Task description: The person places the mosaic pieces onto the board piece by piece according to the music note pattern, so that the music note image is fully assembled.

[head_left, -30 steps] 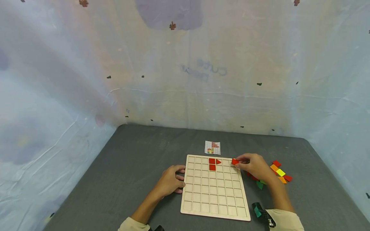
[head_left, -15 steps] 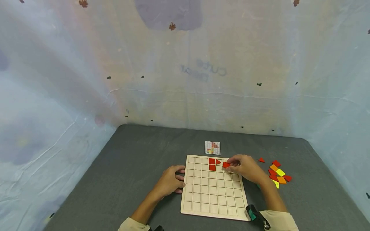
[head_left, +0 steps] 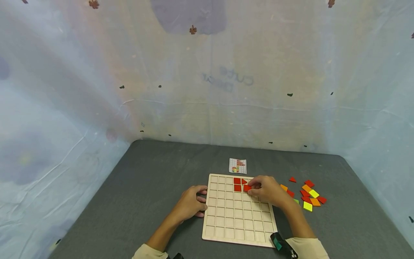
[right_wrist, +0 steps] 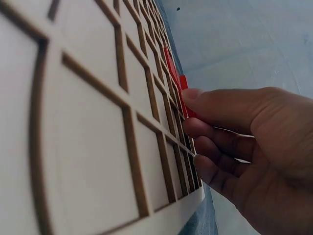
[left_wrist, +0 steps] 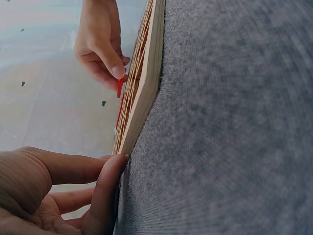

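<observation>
My right hand (head_left: 268, 190) pinches a red square tile (head_left: 247, 188) between thumb and fingers, low over the wooden grid board (head_left: 218, 238). In the right wrist view the tile's edge (right_wrist: 183, 82) shows past the thumb; in the left wrist view the tile (left_wrist: 120, 88) stands tilted at the board's surface. Two red squares (head_left: 237, 184) lie in neighbouring cells of the top rows, and a red triangle (head_left: 244, 181) sits right of the upper one. Against the board's left edge rest the thumb and fingertips of my left hand (head_left: 190, 204).
Loose red, orange, yellow and green tiles (head_left: 313, 193) lie scattered right of the board. Behind it is a small card (head_left: 237, 166) printed with a coloured grid pattern. A dark grey cloth covers the table (head_left: 155, 172), with pale sheeting (head_left: 207, 118) hanging around it.
My right hand has carried the red square leftward across the board, from the top right corner to beside the placed red squares. My left hand has stayed at the board's edge.
</observation>
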Motion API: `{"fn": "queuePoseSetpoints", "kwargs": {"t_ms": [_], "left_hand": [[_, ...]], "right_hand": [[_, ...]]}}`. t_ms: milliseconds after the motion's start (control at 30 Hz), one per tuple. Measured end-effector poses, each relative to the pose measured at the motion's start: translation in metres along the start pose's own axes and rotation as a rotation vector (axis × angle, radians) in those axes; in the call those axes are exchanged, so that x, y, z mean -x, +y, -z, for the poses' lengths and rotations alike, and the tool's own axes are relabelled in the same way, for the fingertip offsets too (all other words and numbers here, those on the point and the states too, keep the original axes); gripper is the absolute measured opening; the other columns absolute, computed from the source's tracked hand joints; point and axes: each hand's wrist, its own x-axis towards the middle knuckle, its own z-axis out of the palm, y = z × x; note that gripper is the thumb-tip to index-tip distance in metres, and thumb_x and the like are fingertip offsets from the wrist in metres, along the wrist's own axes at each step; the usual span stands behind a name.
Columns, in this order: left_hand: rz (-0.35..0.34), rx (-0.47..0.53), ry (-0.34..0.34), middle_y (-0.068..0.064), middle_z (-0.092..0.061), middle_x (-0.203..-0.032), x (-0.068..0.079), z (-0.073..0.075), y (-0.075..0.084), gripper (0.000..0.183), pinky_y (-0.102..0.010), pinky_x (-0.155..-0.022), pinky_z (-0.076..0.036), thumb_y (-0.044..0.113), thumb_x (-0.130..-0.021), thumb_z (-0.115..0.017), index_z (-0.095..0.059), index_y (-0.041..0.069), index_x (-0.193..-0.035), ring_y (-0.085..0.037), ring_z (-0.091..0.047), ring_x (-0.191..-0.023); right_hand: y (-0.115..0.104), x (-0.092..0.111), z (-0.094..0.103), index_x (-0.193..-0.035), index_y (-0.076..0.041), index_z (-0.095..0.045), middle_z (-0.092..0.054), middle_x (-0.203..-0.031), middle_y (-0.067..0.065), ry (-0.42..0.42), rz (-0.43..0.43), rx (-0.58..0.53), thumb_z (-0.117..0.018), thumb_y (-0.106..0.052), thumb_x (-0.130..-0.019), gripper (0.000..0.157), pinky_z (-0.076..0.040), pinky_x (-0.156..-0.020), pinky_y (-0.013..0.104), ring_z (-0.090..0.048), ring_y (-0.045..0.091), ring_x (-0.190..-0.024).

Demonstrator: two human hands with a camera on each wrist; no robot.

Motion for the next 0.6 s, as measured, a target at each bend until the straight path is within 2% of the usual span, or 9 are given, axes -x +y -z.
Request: {"fn": "queuePoseSetpoints", "kwargs": {"t_ms": [300,600], "left_hand": [[-0.006,-0.007,0.005,-0.019,-0.061,-0.131,0.0000,0.0000,-0.0005,0.069,-0.037,-0.059,-0.065,-0.011,-0.081,-0.077,-0.056,-0.007,-0.146,-0.026,-0.067,-0.102],[-0.011,-0.002,0.000,-0.020,-0.060,-0.132,-0.0003,0.0001,-0.0009,0.069,-0.037,-0.059,-0.065,-0.011,-0.081,-0.076,-0.055,-0.008,-0.146,-0.026,-0.067,-0.102]], "right_hand": [[-0.0014,0.0003,-0.0015,-0.111,-0.003,-0.079,-0.071,-0.095,-0.001,0.011,0.022,0.008,-0.083,-0.013,-0.092,0.022,-0.055,-0.073,0.026,-0.062,0.012,-0.085],[-0.0030,-0.0012,-0.0042,-0.111,-0.005,-0.079,-0.069,-0.093,-0.003,0.022,0.001,0.022,-0.082,-0.009,-0.091,0.020,-0.054,-0.073,0.026,-0.061,0.013,-0.085]]}}
